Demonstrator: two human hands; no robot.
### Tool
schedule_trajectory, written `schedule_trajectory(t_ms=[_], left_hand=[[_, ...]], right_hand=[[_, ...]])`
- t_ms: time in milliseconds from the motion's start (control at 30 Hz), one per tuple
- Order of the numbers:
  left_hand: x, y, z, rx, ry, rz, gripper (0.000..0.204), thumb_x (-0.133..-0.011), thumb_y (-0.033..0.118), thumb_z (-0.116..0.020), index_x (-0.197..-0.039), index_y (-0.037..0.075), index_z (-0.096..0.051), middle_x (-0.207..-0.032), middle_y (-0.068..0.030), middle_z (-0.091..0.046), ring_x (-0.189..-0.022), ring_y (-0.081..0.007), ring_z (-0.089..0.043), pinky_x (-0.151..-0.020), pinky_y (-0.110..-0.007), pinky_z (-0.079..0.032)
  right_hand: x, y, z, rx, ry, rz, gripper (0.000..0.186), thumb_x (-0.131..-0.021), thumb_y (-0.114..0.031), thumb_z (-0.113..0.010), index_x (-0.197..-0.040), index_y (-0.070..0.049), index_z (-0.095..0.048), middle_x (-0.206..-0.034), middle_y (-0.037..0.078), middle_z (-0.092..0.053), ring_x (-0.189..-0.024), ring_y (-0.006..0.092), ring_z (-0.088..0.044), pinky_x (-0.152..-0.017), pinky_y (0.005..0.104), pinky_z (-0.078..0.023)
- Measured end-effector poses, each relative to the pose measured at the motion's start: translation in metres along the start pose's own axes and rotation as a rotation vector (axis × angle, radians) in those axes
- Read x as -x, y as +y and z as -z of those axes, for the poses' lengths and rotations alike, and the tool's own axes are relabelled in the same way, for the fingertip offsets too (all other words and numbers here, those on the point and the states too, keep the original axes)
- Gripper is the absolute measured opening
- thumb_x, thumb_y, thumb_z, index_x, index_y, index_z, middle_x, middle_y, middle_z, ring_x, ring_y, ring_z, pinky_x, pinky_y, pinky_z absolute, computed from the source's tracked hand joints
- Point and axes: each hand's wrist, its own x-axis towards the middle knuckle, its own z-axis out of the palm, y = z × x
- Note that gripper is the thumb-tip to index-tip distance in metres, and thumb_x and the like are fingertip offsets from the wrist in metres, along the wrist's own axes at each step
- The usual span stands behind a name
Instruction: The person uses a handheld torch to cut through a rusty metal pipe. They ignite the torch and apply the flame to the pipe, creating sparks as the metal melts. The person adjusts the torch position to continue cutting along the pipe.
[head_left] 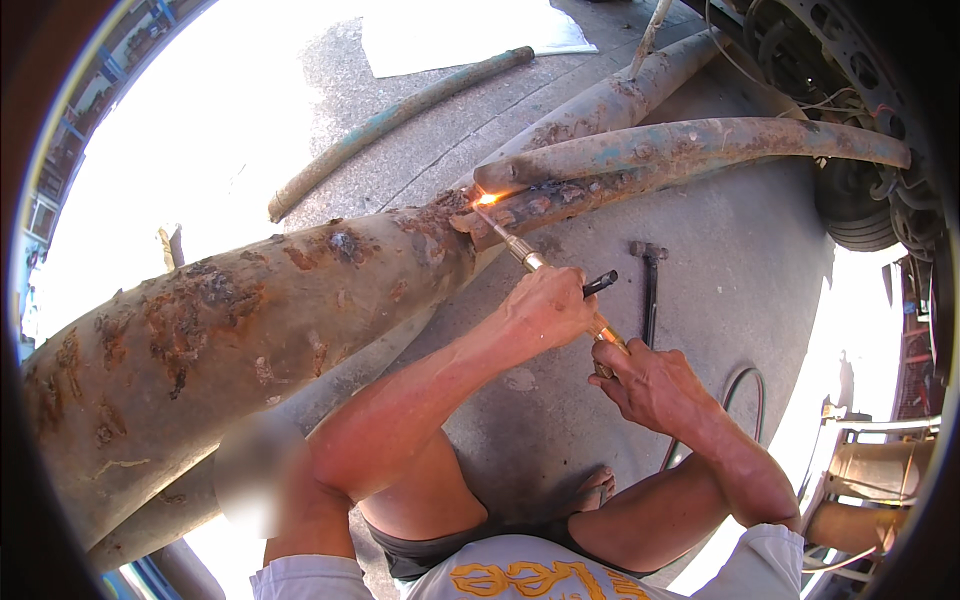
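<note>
A brass gas torch (pixel 524 252) slants up and left from my hands, its thin tip at a rusty pipe joint. A small orange flame (pixel 486 200) glows there, between the thick rusty pipe (pixel 330 290) and the thinner curved pipe (pixel 660 150). My left hand (pixel 553 308) is wrapped round the torch's body; a short black stick (pixel 600 283) pokes out beside its fingers. Behind it, my right hand (pixel 660 385) is closed on the rear of the torch near the valve knobs, with the fingers partly hidden.
A hammer (pixel 650 285) lies on the concrete right of my hands, near a dark hose (pixel 745 378). Beyond the joint are a loose pipe (pixel 390 125) and a white sheet (pixel 470 35). Machinery with a tyre (pixel 858 225) stands at the far right, and cylinders (pixel 870 470) nearer me.
</note>
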Motion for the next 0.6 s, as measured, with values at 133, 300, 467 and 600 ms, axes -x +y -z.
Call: schedule_trajectory(t_ms=[133, 300, 467, 600], left_hand=[[-0.0031, -0.0032, -0.0044, 0.005, 0.031, 0.004, 0.040, -0.104, 0.037, -0.059, -0.111, -0.001, -0.071, -0.097, -0.0269, -0.074, -0.098, -0.0466, -0.072, -0.086, -0.055, -0.055], [-0.0052, -0.0070, -0.0101, 0.059, 0.131, -0.081, 0.033, -0.096, 0.026, -0.063, -0.098, -0.005, -0.073, -0.087, -0.0313, -0.073, -0.088, -0.0488, -0.074, -0.081, -0.054, -0.059], [-0.0038, -0.0061, -0.0086, 0.063, 0.115, -0.080, 0.033, -0.096, 0.026, -0.062, -0.099, -0.005, -0.073, -0.087, -0.0310, -0.073, -0.087, -0.0489, -0.074, -0.080, -0.054, -0.059], [-0.0021, -0.0020, -0.0043, 0.019, 0.054, -0.040, 0.039, -0.102, 0.033, -0.060, -0.109, -0.004, -0.072, -0.092, -0.0282, -0.074, -0.093, -0.0465, -0.074, -0.084, -0.054, -0.056]], right_hand=[[-0.0002, 0.0011, -0.0014, -0.028, 0.021, 0.006, 0.034, -0.103, -0.031, -0.069, -0.121, -0.014, -0.045, -0.082, 0.017, -0.065, -0.065, 0.0363, -0.072, -0.055, 0.0464, -0.057], [0.0000, 0.0040, -0.0072, 0.010, 0.037, -0.033, 0.054, -0.094, -0.009, -0.068, -0.141, -0.014, -0.043, -0.084, 0.016, -0.066, -0.064, 0.0363, -0.070, -0.056, 0.0473, -0.056], [-0.0007, 0.0035, -0.0069, 0.036, -0.006, -0.096, 0.076, -0.090, 0.000, -0.064, -0.158, -0.015, -0.034, -0.085, 0.016, -0.067, -0.066, 0.0366, -0.070, -0.058, 0.0476, -0.056], [-0.0002, 0.0010, -0.0032, 0.042, -0.037, -0.130, 0.066, -0.095, -0.004, -0.063, -0.155, -0.015, -0.037, -0.087, 0.016, -0.068, -0.072, 0.0385, -0.071, -0.063, 0.0498, -0.058]])
